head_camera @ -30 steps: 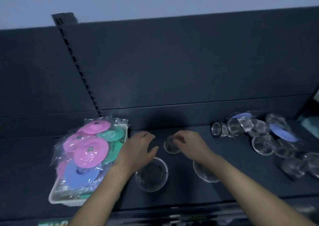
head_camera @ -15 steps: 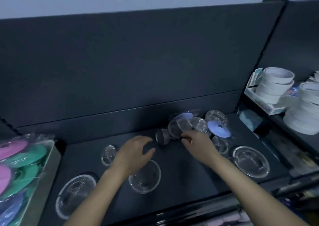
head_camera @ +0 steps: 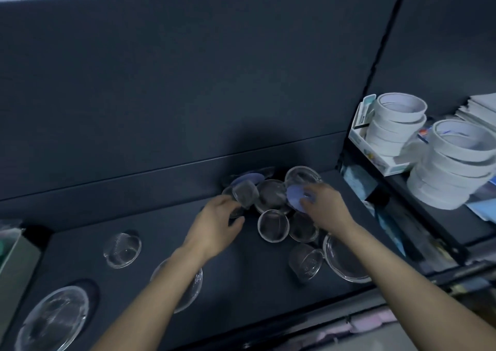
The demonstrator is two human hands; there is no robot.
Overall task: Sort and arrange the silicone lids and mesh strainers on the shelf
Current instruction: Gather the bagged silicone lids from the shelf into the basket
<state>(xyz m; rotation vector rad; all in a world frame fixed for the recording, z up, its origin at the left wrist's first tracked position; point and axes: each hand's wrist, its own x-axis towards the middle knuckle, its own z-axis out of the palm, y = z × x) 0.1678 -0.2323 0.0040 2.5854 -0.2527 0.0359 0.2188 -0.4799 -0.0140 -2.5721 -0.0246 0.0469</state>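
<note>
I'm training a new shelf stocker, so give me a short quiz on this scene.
1. True or false: the left hand holds a pink lid.
2. What stands on the neighbouring shelf at the right? A) white tape rolls B) mesh strainers C) cups
3. Fill in: the coloured lid at the right hand's fingers is ____.
Key: 1 false; 2 A; 3 pale blue.
</note>
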